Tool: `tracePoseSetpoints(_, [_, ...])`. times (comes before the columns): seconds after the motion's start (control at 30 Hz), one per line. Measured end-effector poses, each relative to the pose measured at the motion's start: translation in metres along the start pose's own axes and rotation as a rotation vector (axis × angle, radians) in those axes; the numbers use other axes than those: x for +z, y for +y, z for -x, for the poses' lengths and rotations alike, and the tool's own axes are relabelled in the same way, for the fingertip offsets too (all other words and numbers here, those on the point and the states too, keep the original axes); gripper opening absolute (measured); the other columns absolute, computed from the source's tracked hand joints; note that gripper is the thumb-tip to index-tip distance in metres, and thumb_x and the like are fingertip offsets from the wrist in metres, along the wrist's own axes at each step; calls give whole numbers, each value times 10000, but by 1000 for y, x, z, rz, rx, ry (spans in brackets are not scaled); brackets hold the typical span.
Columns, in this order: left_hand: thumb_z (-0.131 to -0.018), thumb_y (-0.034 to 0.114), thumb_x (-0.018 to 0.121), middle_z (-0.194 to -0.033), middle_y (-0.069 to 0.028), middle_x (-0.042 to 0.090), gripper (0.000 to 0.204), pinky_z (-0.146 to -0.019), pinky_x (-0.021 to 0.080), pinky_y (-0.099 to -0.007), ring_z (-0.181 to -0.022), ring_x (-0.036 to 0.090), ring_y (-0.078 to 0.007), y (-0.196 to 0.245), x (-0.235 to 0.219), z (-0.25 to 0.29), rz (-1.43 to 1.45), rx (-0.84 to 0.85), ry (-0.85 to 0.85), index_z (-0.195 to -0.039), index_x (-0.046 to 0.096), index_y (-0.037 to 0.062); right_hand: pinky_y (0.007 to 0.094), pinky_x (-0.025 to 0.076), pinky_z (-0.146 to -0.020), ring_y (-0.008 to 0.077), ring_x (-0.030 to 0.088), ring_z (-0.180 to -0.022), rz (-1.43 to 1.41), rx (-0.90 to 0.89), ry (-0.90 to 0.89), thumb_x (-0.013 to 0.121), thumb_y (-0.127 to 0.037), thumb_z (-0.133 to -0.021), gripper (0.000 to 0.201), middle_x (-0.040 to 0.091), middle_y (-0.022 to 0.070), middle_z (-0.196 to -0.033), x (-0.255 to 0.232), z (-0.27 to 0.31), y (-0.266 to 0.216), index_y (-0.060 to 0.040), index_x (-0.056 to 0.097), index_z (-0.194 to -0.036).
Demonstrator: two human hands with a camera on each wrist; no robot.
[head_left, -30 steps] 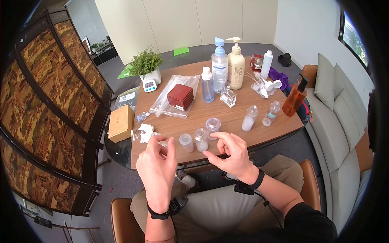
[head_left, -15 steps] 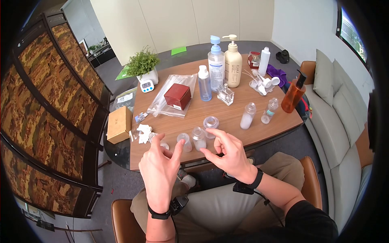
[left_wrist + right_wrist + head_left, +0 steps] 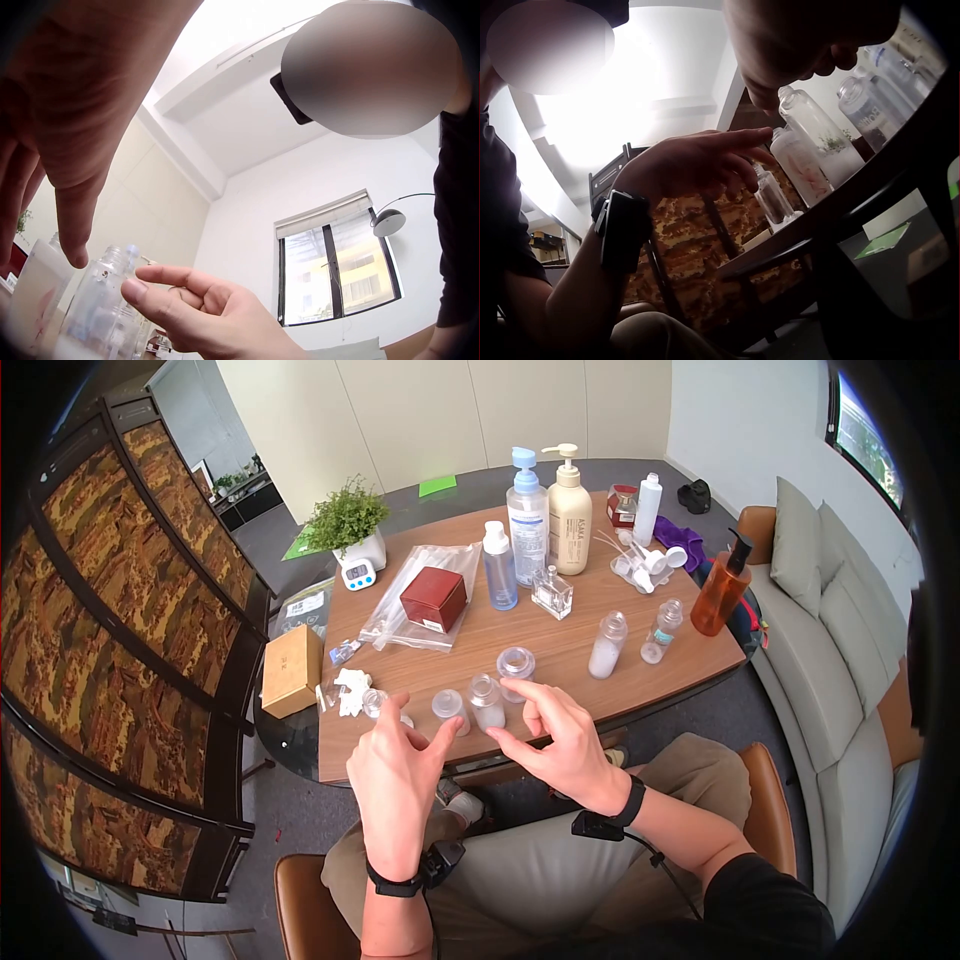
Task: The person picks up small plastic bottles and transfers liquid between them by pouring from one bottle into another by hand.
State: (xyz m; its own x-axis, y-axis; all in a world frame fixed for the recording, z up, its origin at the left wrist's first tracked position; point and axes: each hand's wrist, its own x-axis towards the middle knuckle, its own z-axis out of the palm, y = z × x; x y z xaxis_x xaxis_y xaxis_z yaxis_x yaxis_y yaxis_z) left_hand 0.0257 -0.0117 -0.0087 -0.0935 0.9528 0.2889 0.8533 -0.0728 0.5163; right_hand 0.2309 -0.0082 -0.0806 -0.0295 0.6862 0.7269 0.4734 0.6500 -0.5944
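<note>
Both hands hover at the table's near edge beside a row of small clear bottles. My left hand (image 3: 392,785) has its thumb and index finger spread, the thumb tip overlapping a cloudy bottle (image 3: 449,703). Just right of that stands a clear bottle with white contents (image 3: 487,707). My right hand (image 3: 560,742), thumb and index apart, comes close to this bottle from the right. Behind it is a wide round bottle (image 3: 516,661). Another small clear bottle (image 3: 375,702) is partly hidden behind the left fingers. In the left wrist view, the right hand (image 3: 210,311) holds nothing.
Two small bottles, one with white liquid (image 3: 606,648), stand to the right near an amber pump bottle (image 3: 720,598). Tall pump bottles (image 3: 570,525) and a glass perfume bottle (image 3: 553,595) stand behind. A red box (image 3: 433,600) lies on a zip bag, near a timer (image 3: 357,574) and plant.
The left hand has shifted slightly right, its thumb coming nearer the cloudy bottle. The right hand has moved slightly left. The head view has shifted a little; the bottles stay in place.
</note>
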Motion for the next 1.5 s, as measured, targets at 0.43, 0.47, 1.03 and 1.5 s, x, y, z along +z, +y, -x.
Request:
tracePoseSetpoints(0.43, [-886,431,950,-800,-148,807,538,-747,615,-446,-769,807,-335,-4,7,-4,-31,-30,-19,-1175,817,-4,357,355,-755,162,477,-703,168,-95,43,976,-102,-798,601,498,-29,-748,-8,-6,-11,-75,742,-1350])
tracePoseSetpoints(0.47, [-886,431,950,-800,-148,807,538,-747,615,-446,-769,807,-335,-4,7,-4,-31,-30,-19,-1175,817,-4,358,356,-761,162,478,-700,185,-104,40,978,-110,-798,598,503,-29,-746,-9,-7,-11,-76,744,-1347])
tracePoseSetpoints(1.03, [-900,413,941,-755,-142,798,472,-727,620,-464,-753,808,-352,-5,14,-8,-2,27,-105,-1115,828,8,353,487,-620,161,544,-620,54,56,-32,922,-84,-913,602,571,25,-692,6,4,4,-25,703,-1470])
tracePoseSetpoints(1.5, [-902,438,934,-768,-141,800,477,-713,606,-466,-747,800,-345,-8,22,-10,-13,59,-121,-1097,838,14,352,486,-598,172,539,-585,21,101,-55,882,-90,-973,522,590,53,-685,11,7,10,8,691,-1449])
